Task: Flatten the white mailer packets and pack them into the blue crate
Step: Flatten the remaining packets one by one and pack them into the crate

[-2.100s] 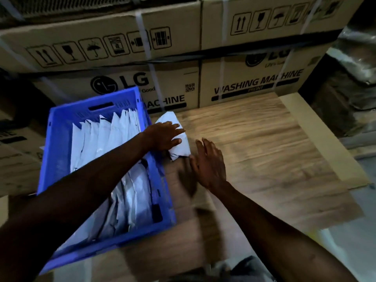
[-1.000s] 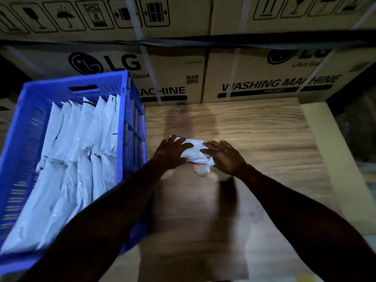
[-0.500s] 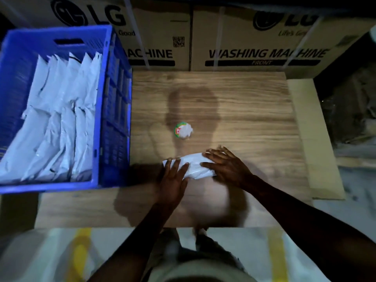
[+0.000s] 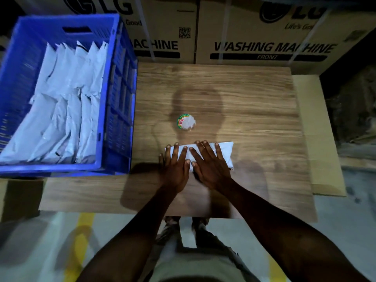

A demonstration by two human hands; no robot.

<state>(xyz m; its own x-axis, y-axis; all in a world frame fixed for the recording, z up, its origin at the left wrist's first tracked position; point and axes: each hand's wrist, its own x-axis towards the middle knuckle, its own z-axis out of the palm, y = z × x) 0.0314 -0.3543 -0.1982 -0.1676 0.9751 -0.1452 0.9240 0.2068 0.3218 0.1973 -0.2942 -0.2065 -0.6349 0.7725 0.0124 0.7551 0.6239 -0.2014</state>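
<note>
Now two hands, left and right, press flat-fingered on one white mailer packet beside one blue crate

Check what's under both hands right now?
A white mailer packet lies flat on the wooden tabletop, pressed by left hand and right hand. Its middle is covered.

Both arms reach forward from the bottom of the view, forearms bare, left hand and right hand side by side, palms down, fingers straight and spread, pressing flat, the inner fingers of the two hands nearly touching each other.
</note>
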